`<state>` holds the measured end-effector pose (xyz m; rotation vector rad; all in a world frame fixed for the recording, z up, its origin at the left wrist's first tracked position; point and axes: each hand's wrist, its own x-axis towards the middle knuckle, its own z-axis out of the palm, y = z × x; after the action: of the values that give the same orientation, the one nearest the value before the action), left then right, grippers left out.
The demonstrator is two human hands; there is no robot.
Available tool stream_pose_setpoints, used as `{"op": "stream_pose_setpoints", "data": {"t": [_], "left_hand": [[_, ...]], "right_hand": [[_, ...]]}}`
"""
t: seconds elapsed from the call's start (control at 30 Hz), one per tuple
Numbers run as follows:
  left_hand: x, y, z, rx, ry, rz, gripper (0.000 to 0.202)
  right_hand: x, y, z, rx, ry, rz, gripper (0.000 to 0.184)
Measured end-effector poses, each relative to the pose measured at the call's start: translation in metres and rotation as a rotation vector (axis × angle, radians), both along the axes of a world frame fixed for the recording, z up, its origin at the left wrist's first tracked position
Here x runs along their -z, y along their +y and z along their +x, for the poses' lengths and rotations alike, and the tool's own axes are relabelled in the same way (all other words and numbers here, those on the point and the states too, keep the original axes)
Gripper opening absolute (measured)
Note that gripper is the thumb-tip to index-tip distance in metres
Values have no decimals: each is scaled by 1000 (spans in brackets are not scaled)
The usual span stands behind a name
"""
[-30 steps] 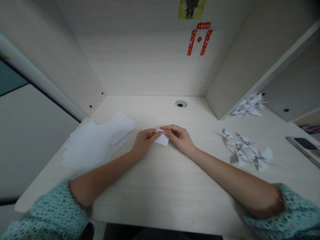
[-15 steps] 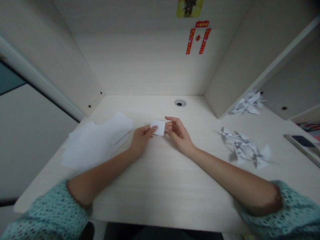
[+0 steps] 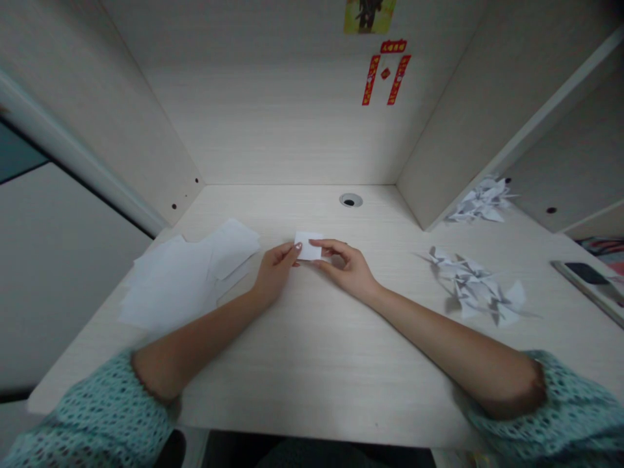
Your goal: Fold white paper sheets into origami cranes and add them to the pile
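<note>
Head view: left hand [image 3: 274, 270] pinches the left edge of a small white paper square [image 3: 308, 253], thumb on top. Right hand [image 3: 355, 268] grips its right end, index finger across the upper face, thumb at the near edge. Square lies between both sets of fingertips. Loose paper sheets [image 3: 170, 279] left of the left fingers; folded paper cranes [image 3: 468, 279] well right of the right.

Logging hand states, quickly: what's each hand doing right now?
Left hand: closed, pinching the small white paper by its left side.
Right hand: partly curled, fingers at the paper's right side; firm grip can't be told.
</note>
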<state>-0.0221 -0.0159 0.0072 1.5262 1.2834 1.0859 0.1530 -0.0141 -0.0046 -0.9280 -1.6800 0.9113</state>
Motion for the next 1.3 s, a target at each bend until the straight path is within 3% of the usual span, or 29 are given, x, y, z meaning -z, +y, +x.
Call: {"op": "stream_pose_setpoints", "data": {"t": [0.13,0.37,0.6,0.8,0.93,1.07,1.3], "left_hand": [[0,-1,1,34,-49,21,37],[5,0,-1,20,60,31,37],[2,-1,2,127,-42,-22,35],[-2,-4,5,126,-52,-35,34],[-4,-6,4,146,49,5,35],[-3,-5,2,132,99,47,36],[-2,-8,6,155,-210,-46,34]], "right_hand": [[0,1,0,-12,32,-23,34],[-2,-2,0,18,11,-21,26],[0,1,1,56,71,-12,11],[-2,-1,-3,200,164,-102,15],[-4,-3,-5,200,188,-239,25],[-5,-3,-5,210,194,-238,25],[-9,-4,-5,266,229,-174,15]]}}
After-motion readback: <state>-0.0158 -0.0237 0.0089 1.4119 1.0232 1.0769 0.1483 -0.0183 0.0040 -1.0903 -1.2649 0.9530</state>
